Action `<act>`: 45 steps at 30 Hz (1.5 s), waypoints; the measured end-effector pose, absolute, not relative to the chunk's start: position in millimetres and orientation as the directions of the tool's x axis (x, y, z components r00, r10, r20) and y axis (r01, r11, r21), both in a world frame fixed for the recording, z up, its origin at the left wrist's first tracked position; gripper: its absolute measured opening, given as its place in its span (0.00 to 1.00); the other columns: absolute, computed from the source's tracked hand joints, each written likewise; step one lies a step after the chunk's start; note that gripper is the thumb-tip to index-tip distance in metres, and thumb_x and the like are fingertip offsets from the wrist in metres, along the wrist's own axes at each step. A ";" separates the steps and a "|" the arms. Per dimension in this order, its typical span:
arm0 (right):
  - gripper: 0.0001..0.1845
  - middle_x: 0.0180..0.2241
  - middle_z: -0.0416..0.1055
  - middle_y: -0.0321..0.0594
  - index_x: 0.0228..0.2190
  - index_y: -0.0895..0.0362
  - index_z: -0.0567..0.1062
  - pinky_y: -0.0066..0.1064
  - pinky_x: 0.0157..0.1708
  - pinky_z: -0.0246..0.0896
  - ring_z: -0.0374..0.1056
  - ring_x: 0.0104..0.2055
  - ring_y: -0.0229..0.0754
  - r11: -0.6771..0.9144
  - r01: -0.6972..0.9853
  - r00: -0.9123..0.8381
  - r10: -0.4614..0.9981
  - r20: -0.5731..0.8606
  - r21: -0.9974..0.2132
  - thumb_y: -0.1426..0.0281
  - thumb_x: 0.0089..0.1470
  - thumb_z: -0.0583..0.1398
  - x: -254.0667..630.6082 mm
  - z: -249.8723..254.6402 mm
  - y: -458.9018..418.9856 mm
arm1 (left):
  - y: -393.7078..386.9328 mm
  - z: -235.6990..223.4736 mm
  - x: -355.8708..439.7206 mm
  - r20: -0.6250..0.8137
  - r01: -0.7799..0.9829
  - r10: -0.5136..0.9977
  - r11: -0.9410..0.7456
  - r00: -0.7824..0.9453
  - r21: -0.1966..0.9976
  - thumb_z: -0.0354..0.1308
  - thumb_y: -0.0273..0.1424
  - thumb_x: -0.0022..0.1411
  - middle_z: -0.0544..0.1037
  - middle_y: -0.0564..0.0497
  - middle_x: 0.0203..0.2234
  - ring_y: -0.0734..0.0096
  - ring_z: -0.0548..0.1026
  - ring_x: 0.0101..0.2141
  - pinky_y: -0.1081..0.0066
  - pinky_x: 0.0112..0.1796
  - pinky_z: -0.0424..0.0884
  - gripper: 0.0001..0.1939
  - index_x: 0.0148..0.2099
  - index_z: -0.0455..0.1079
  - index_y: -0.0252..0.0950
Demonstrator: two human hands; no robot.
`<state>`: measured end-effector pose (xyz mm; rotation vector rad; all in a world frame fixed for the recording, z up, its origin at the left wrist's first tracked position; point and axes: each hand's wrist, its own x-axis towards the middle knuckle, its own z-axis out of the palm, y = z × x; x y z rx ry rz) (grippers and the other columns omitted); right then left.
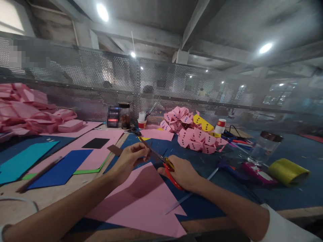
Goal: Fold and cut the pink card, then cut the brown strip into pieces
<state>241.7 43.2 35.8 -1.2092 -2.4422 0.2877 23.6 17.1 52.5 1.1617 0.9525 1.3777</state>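
My right hand [183, 173] is closed around the red and yellow handles of a pair of scissors [161, 158], whose blades point up and left. My left hand [131, 158] pinches something small and dark at the blade tips, above a large pink paper sheet [141, 201] lying on the dark blue table mat [214, 201]. What the left fingers hold is too small to name.
A heap of pink and yellow dotted paper pieces [191, 131] lies behind. Blue, teal and pink sheets [63, 168] and a stick lie left, with a pink stack [27, 107] far left. A jar [263, 146], yellow tape roll [287, 172], markers and cups stand right and back.
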 end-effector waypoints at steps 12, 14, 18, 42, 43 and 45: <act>0.26 0.33 0.70 0.35 0.33 0.54 0.67 0.30 0.25 0.40 0.68 0.31 0.40 0.597 0.781 -0.520 0.785 0.336 -0.185 0.43 0.55 0.52 240.5 33.3 42.9 | 17.4 51.0 24.0 0.178 -0.175 0.984 -0.170 0.032 0.970 0.62 0.30 0.55 0.71 0.55 0.25 0.76 0.69 0.27 0.74 0.33 0.66 0.07 0.29 0.68 0.34; 0.26 0.33 0.71 0.36 0.33 0.54 0.67 0.31 0.25 0.40 0.69 0.32 0.40 0.603 0.780 -0.525 0.777 0.348 -0.169 0.43 0.55 0.53 240.6 32.7 43.3 | 17.6 51.1 24.4 0.188 -0.168 0.982 -0.180 0.034 0.969 0.62 0.30 0.55 0.71 0.55 0.25 0.76 0.69 0.27 0.74 0.32 0.66 0.07 0.28 0.68 0.34; 0.26 0.34 0.71 0.37 0.34 0.55 0.68 0.31 0.26 0.42 0.70 0.33 0.41 0.603 0.786 -0.525 0.767 0.369 -0.136 0.44 0.55 0.52 240.6 31.5 44.2 | 16.8 52.4 25.9 0.198 -0.154 0.980 -0.191 0.033 0.969 0.62 0.30 0.55 0.71 0.55 0.24 0.75 0.69 0.27 0.74 0.32 0.66 0.07 0.28 0.68 0.35; 0.27 0.35 0.73 0.41 0.35 0.55 0.70 0.30 0.30 0.55 0.72 0.36 0.44 0.569 0.820 -0.519 0.784 0.341 -0.061 0.44 0.57 0.50 241.0 34.0 40.4 | 17.0 52.5 25.6 0.192 -0.124 0.981 -0.187 0.029 0.974 0.62 0.30 0.54 0.71 0.54 0.23 0.74 0.68 0.27 0.74 0.33 0.66 0.05 0.29 0.70 0.34; 0.27 0.35 0.73 0.41 0.35 0.55 0.70 0.30 0.31 0.55 0.72 0.36 0.44 0.566 0.822 -0.516 0.785 0.343 -0.058 0.44 0.57 0.50 241.0 34.1 40.2 | 17.0 52.6 25.6 0.190 -0.120 0.981 -0.186 0.029 0.975 0.62 0.31 0.54 0.71 0.54 0.23 0.74 0.68 0.27 0.74 0.33 0.66 0.05 0.29 0.70 0.34; 0.28 0.35 0.73 0.41 0.35 0.55 0.70 0.31 0.31 0.56 0.72 0.36 0.44 0.561 0.826 -0.510 0.786 0.349 -0.056 0.44 0.57 0.50 240.8 34.0 40.0 | 17.2 52.5 25.4 0.185 -0.117 0.982 -0.180 0.027 0.977 0.62 0.31 0.54 0.72 0.54 0.23 0.74 0.68 0.27 0.73 0.33 0.66 0.06 0.29 0.70 0.34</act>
